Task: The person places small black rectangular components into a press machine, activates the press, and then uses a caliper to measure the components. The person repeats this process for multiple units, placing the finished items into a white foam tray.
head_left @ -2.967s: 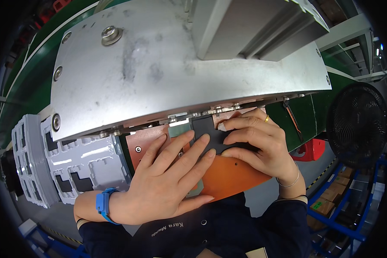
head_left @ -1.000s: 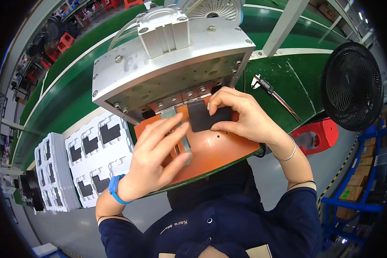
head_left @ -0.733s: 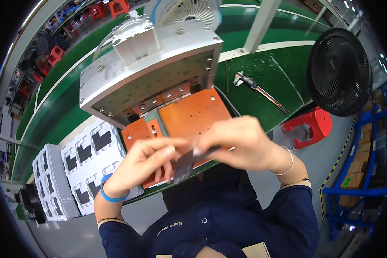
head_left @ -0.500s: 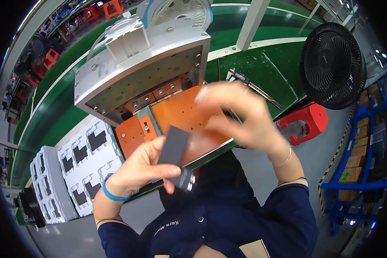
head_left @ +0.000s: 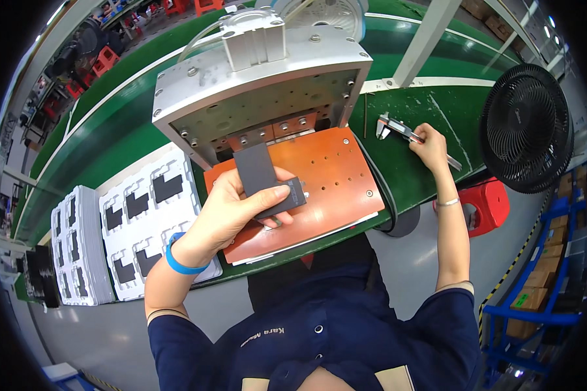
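Note:
My left hand [head_left: 227, 207] holds a flat black L-shaped piece [head_left: 257, 171], thumb on top and fingers beneath. The piece is above the orange plate [head_left: 332, 173] of a metal press [head_left: 205, 79], and one leg of it points toward the press opening. Over on the right, my right hand [head_left: 430, 150] has its fingers closed round the body of a caliper [head_left: 398, 126], which lies on the green bench top. The caliper's jaws point away to the left, and its beam end sticks out past my hand.
To the left, a white moulded tray [head_left: 132, 238] holds several black L-shaped pieces, beside a stack of similar trays [head_left: 78, 247]. A black fan [head_left: 527, 127] stands at the right above a red stool [head_left: 486, 207]. A dark cable [head_left: 386, 195] runs beside the orange plate.
My right hand has moved from over the orange plate out to the caliper and closed on it. My left hand still holds the black piece, now turned so its L shape shows. The view has shifted.

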`<state>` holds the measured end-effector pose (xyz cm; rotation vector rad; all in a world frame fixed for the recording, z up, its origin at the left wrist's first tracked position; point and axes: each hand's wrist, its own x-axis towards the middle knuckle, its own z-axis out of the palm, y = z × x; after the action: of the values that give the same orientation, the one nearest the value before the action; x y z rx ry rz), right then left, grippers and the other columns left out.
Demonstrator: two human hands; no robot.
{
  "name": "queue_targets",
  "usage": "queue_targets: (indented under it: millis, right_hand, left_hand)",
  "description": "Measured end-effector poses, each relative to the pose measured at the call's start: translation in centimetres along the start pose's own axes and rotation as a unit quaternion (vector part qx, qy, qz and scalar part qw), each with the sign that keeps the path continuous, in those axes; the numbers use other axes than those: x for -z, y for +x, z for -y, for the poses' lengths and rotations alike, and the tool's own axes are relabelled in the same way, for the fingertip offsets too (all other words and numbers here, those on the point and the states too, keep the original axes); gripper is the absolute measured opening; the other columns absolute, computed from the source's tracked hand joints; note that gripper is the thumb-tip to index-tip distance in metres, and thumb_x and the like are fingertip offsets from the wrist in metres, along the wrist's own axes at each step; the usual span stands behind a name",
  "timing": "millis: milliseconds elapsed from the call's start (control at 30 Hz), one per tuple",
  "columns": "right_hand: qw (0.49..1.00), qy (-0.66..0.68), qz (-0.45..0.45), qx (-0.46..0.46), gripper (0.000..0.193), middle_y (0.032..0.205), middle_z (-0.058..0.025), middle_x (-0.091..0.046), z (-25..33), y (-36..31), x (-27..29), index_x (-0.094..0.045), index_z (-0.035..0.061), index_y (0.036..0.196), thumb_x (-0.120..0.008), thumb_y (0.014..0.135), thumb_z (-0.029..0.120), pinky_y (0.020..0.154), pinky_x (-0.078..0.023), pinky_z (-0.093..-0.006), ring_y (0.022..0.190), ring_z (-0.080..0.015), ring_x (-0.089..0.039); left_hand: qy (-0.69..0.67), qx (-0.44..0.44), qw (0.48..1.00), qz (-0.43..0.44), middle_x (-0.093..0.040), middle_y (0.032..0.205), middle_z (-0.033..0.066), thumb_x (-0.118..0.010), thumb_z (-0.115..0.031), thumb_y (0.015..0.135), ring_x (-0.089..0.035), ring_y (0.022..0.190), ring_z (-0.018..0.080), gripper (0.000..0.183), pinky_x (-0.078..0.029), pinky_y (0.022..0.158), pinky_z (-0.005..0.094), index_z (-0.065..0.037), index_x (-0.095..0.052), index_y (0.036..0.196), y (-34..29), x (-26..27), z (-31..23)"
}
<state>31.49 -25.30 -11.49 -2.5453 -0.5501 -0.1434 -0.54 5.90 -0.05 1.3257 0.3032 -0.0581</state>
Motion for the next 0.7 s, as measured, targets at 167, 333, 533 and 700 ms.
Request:
queue_targets:
  millis: [167, 333, 533, 700]
  right_hand:
    - [0.969, 0.22, -0.081, 0.079, 0.049, 0.076, -0.0015, -0.06, 4.5, -5.0, 3.0, -0.059, 0.0055, 0.118, -0.064, 0.07, -0.001, 0.06, -0.042, -0.0218, 0.063, -0.0076, -0.055]
    - [0.935, 0.284, -0.046, 0.208, 0.046, 0.084, 0.001, -0.062, 14.5, -9.7, 6.7, -0.069, 0.0039, 0.117, -0.08, 0.072, 0.003, 0.057, -0.039, -0.0177, 0.069, -0.0035, -0.054]
    - [0.892, 0.235, -0.073, 0.38, 0.048, 0.085, -0.0059, -0.07, 18.5, -10.2, 5.8, -0.075, 0.0076, 0.108, -0.088, 0.062, 0.011, 0.055, -0.05, -0.0243, 0.065, -0.0138, -0.063]
    - [0.886, 0.225, -0.08, 0.399, 0.048, 0.082, -0.0046, -0.069, 18.5, -10.0, 5.2, -0.075, 0.0094, 0.108, -0.088, 0.061, 0.012, 0.054, -0.049, -0.024, 0.063, -0.0131, -0.061]
  left_hand:
    - [0.014, 0.019, 1.0, 0.015, -0.068, 0.079, 0.009, -0.069, -0.014, 0.091, -0.066, 0.056, 0.0125, 0.025, -0.053, 0.05, 0.0218, 0.004, -0.063, 0.107, 0.1, 0.0, -0.3]
    - [0.028, 0.029, 0.999, 0.033, -0.07, 0.08, 0.0071, -0.071, -0.017, 0.09, -0.063, 0.055, 0.0074, 0.024, -0.046, 0.047, 0.0191, 0.002, -0.068, 0.104, -0.3, 0.5, -0.5]
    - [0.012, 0.041, 0.999, 0.028, -0.067, 0.075, 0.008, -0.072, -0.012, 0.089, -0.061, 0.051, 0.009, 0.023, -0.046, 0.046, 0.0204, 0.005, -0.067, 0.104, -0.2, 0.4, -0.5]
    - [0.008, 0.041, 0.998, 0.037, -0.066, 0.073, 0.0086, -0.073, -0.011, 0.088, -0.061, 0.051, 0.0102, 0.024, -0.047, 0.045, 0.0211, 0.006, -0.066, 0.105, 0.0, 0.6, -0.4]
